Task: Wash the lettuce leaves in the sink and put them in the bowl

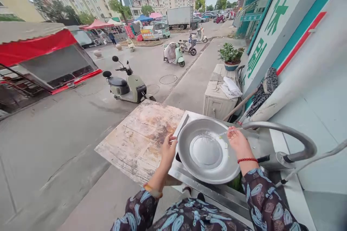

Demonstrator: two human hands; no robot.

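The left hand (168, 149) has its fingers bent at the near left rim of the basin (207, 151), though whether it truly pinches the metal I cannot tell. The right hand (238, 142) has its fingers drawn together at the opposite rim; whether they pinch anything is also unclear. Between the hands, the basin sits over the sink (195, 183), with green bits inside near the right fingertips. The wide base looks slick, so a weak left hold could let it slide or tip off the sink's edge. Just right of the right hand, the tap (287, 128) arches close enough to be knocked if that wrist swings outward. Beyond the left hand, the board (143, 133) could catch splashes should the basin tilt that way.
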